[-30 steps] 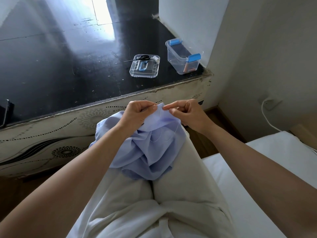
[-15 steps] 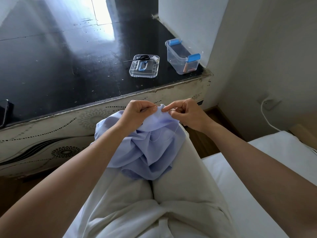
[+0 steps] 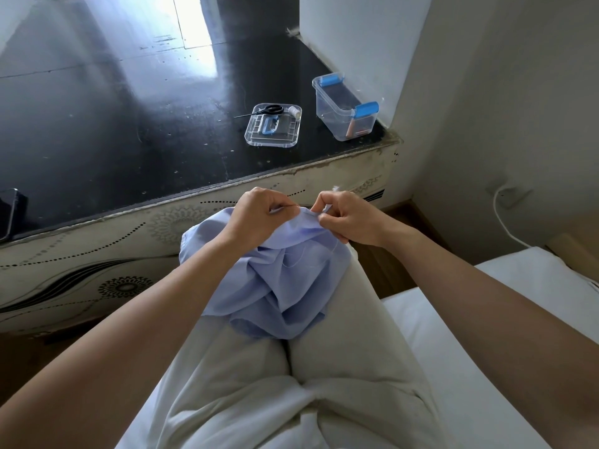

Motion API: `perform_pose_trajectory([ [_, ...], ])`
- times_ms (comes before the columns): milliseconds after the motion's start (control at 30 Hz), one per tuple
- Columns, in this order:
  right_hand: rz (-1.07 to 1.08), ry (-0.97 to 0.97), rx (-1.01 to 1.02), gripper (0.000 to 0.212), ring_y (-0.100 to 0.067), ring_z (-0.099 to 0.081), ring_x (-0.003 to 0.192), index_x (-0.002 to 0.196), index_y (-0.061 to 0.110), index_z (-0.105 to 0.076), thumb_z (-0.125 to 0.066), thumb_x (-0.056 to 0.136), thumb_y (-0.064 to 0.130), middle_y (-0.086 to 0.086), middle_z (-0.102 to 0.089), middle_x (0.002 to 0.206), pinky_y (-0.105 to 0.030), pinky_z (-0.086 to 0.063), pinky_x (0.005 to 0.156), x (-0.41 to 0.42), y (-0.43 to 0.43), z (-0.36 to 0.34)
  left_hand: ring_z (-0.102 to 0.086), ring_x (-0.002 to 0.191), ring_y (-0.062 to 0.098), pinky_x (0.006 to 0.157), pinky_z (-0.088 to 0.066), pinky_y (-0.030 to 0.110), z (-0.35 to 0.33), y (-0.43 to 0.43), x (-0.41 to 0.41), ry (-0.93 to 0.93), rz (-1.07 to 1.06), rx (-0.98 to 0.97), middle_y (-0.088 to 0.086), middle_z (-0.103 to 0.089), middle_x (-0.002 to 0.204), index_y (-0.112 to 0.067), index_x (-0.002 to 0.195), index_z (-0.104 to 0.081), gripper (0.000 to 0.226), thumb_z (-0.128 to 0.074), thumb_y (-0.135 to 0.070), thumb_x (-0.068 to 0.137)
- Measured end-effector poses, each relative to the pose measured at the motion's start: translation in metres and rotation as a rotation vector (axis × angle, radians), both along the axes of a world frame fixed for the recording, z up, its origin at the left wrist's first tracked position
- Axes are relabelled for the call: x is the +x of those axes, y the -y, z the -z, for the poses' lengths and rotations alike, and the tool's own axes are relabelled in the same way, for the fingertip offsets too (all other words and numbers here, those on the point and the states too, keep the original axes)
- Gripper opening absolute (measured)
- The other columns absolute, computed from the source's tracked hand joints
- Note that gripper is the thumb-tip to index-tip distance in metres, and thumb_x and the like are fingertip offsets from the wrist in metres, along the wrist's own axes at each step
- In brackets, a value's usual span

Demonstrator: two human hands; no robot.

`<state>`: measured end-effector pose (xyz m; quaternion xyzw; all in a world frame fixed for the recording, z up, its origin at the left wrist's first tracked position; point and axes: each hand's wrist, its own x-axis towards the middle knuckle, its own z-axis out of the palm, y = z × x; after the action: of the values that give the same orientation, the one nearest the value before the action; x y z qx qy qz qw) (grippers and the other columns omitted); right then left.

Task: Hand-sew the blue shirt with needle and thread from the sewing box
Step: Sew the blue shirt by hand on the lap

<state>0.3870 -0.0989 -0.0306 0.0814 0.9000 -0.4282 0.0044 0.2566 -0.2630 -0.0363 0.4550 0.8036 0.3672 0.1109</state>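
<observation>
The blue shirt [image 3: 275, 286] lies bunched on my lap over pale trousers. My left hand [image 3: 259, 215] pinches a raised fold of the shirt at its top edge. My right hand [image 3: 346, 218] pinches the same edge just to the right, fingers curled; the needle itself is too small to make out. A thin white thread [image 3: 304, 264] loops across the cloth below my right hand. The clear sewing box [image 3: 345, 108] with blue clips stands open on the black table, far right.
The box's clear lid [image 3: 274, 129] lies on the black table [image 3: 129, 124] with black scissors [image 3: 270, 109] and a white thread spool [image 3: 294, 110] on it. A dark phone [image 3: 9, 215] sits at the table's left edge. White bed [image 3: 486, 319] on my right; a white cable [image 3: 505, 222] hangs on the wall.
My right hand has shifted slightly right and turned, its fingers now curled more over the shirt's edge. My left hand keeps its pinch on the fold.
</observation>
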Motion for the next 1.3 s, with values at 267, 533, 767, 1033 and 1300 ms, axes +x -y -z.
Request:
perform_pose_trajectory([
  [267, 0.009, 0.004, -0.016, 0.007, 0.000, -0.058, 0.054, 0.100, 0.013, -0.057, -0.050, 0.100, 0.011, -0.001, -0.061, 0.071, -0.012, -0.048, 0.054, -0.001, 0.001, 0.002, -0.066, 0.074, 0.018, 0.069, -0.054, 0.036, 0.000, -0.001, 0.004, -0.067, -0.040, -0.005, -0.002, -0.075, 0.082, -0.020, 0.088, -0.080, 0.011, -0.069, -0.023, 0.088],
  [533, 0.002, -0.021, -0.057, 0.008, -0.001, -0.058, 0.057, 0.100, 0.012, -0.060, -0.053, 0.100, 0.015, -0.004, -0.063, 0.075, -0.012, -0.047, 0.054, 0.002, -0.001, 0.003, -0.067, 0.079, 0.021, 0.072, -0.056, 0.040, 0.003, 0.000, -0.001, 0.070, -0.029, -0.005, -0.001, -0.075, 0.083, -0.015, 0.091, -0.079, 0.010, -0.070, -0.017, 0.089],
  [767, 0.023, -0.060, -0.154, 0.012, -0.006, -0.050, 0.056, 0.102, 0.012, -0.063, -0.053, 0.100, 0.018, -0.001, -0.056, 0.064, -0.016, -0.044, 0.056, 0.006, -0.006, 0.003, -0.058, 0.077, 0.016, 0.073, -0.053, 0.042, -0.001, -0.001, 0.002, 0.314, -0.024, 0.022, 0.021, -0.071, 0.092, -0.006, 0.095, -0.075, 0.012, -0.064, -0.010, 0.092],
  [1033, -0.002, -0.067, -0.239, 0.011, -0.009, -0.050, 0.058, 0.100, 0.019, -0.063, -0.053, 0.100, 0.020, -0.013, -0.054, 0.069, -0.016, -0.047, 0.061, 0.009, -0.007, 0.001, -0.057, 0.081, 0.015, 0.073, -0.047, 0.030, -0.010, 0.002, 0.005, 0.497, 0.045, -0.016, 0.009, -0.068, 0.088, -0.006, 0.098, -0.073, 0.015, -0.060, -0.013, 0.096],
  [1300, 0.022, -0.095, -0.349, 0.018, -0.017, -0.048, 0.060, 0.099, 0.003, -0.062, -0.054, 0.098, 0.019, -0.014, -0.053, 0.070, -0.017, -0.046, 0.058, 0.009, 0.000, -0.001, -0.061, 0.077, 0.012, 0.067, -0.051, 0.022, -0.012, 0.002, 0.009, 0.674, 0.050, 0.027, 0.005, -0.070, 0.085, -0.011, 0.097, -0.073, 0.012, -0.061, -0.014, 0.094],
])
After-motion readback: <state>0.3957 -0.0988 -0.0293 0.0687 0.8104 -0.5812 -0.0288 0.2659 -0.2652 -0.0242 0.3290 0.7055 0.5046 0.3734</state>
